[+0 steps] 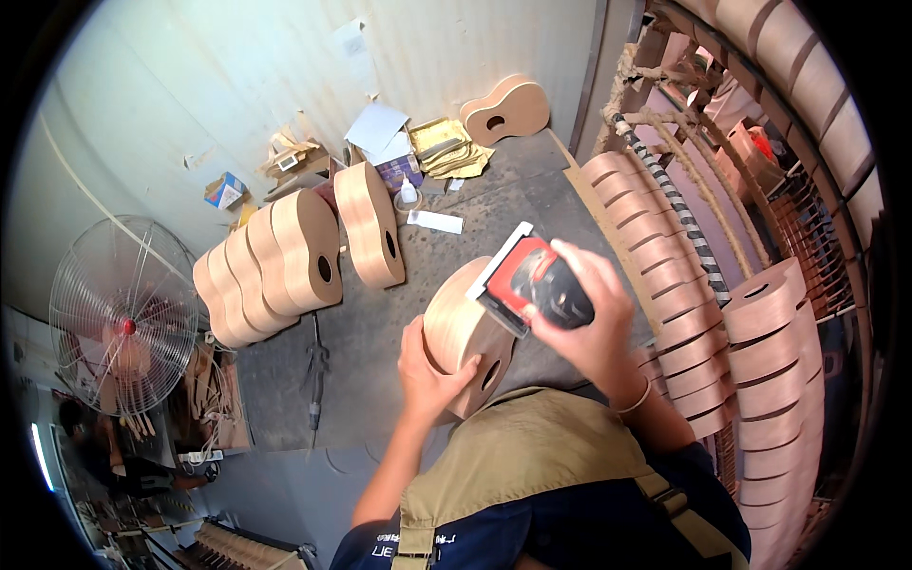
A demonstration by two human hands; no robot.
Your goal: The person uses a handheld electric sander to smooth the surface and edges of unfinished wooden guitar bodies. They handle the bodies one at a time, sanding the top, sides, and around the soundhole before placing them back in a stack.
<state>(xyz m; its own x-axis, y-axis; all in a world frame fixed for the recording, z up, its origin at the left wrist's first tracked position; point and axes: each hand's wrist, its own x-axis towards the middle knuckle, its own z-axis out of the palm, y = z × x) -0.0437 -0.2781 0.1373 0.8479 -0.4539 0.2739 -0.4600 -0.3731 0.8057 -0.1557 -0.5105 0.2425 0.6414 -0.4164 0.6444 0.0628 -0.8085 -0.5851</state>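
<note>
A small wooden guitar body (450,318), pale and without a neck, stands on its edge on the dark bench in front of my apron. My left hand (435,372) grips its near side, thumb on one face and fingers round the other. My right hand (598,313) is wrapped round a red and black electric sander (537,283), whose flat pad is tilted against or just over the upper side of the body. Whether the pad touches the wood, I cannot tell. Part of the body's round sound hole shows below the sander.
Several guitar bodies (271,256) stand in a row at left, one more (369,223) beside them. Another body (508,109) leans on the back wall near yellow sandpaper sheets (448,149). A glue bottle (408,190) stands mid-bench. A wire fan (123,318) is far left; racked bodies (660,285) line the right.
</note>
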